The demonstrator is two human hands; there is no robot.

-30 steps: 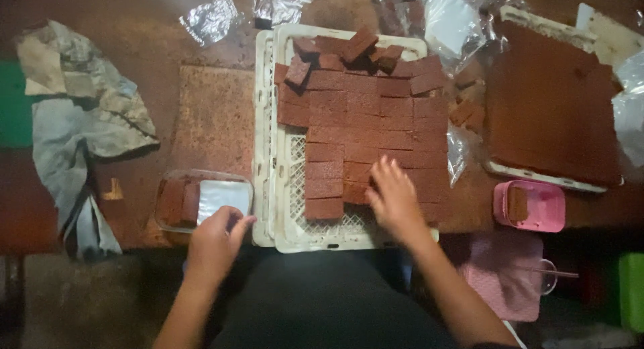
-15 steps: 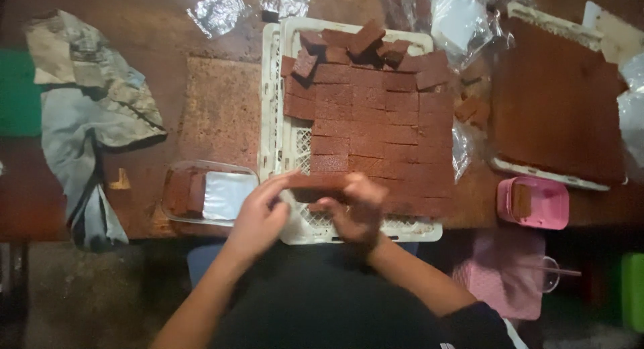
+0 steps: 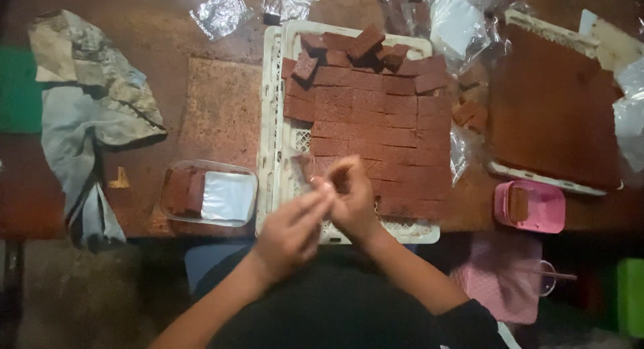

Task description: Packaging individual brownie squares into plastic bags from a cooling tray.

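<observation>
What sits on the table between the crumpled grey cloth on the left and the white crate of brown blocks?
In the head view, a clear plastic container holding a couple of brown pieces lies between the grey cloth and the white crate, with a rough brown mat behind it.

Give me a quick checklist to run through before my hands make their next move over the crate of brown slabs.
1. Left hand and right hand meet at the crate's near edge: ok.
2. Grip on a slab: cannot tell, blurred.
3. Brown slabs lie in rows in the white crate: ok.
4. Clear tub beside the crate is open, with free room: ok.
5. Top-row pieces lie flat: not ok, stacked askew.
</observation>
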